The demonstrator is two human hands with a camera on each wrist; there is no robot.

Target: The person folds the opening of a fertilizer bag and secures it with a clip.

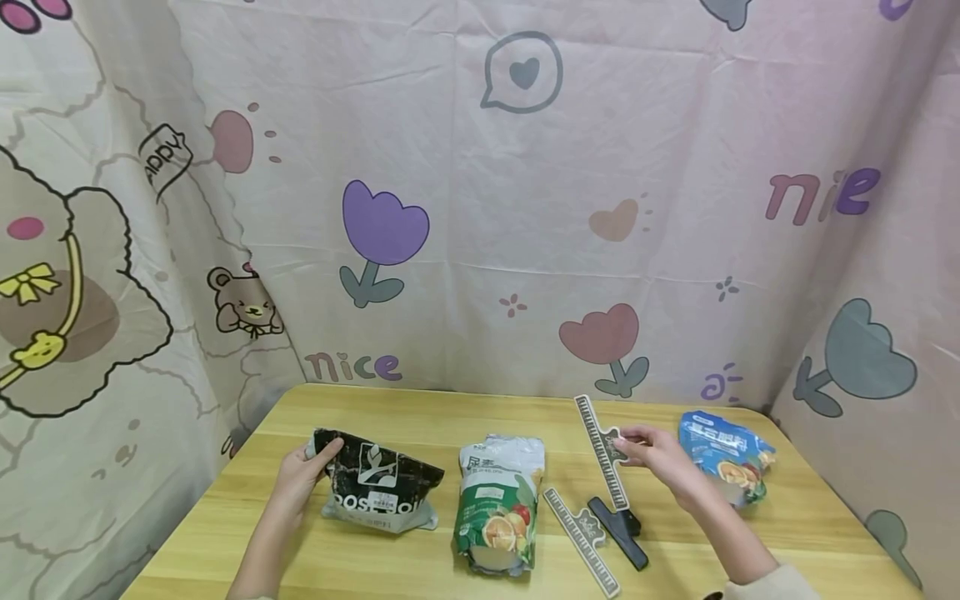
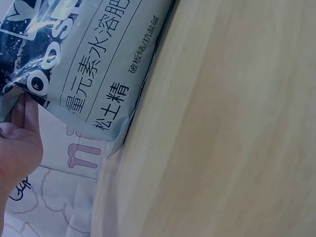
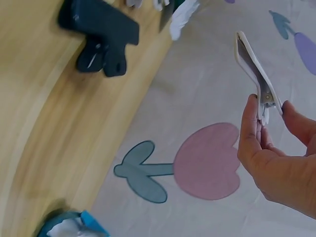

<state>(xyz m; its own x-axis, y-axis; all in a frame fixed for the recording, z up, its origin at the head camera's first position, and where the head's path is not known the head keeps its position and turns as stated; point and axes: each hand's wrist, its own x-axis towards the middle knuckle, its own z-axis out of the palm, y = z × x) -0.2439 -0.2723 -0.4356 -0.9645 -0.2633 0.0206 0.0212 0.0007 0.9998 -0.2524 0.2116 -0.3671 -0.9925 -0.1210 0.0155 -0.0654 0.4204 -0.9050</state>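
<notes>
My left hand [image 1: 296, 482] grips the upper left corner of a black and silver fertilizer bag [image 1: 382, 479], thumb across its front. In the left wrist view the bag's [image 2: 106, 64] printed lower part is close to the table, and fingers lie behind its edge. At the right, my right hand [image 1: 660, 457] pinches the handles of a long white bag clip [image 1: 600, 450] with piano-key markings, held up over the table. From the right wrist view, thumb and fingers squeeze both sides of that clip [image 3: 254, 69]. A black clip [image 1: 618, 533] lies just below it.
A second white piano-key clip [image 1: 581, 542] lies beside the black one. Between the hands, a green and white bag [image 1: 497, 504] sits on the wooden table [image 1: 420, 408]. A blue bag [image 1: 720, 450] is behind the right wrist. Printed cloth [image 1: 480, 208] hangs behind the table.
</notes>
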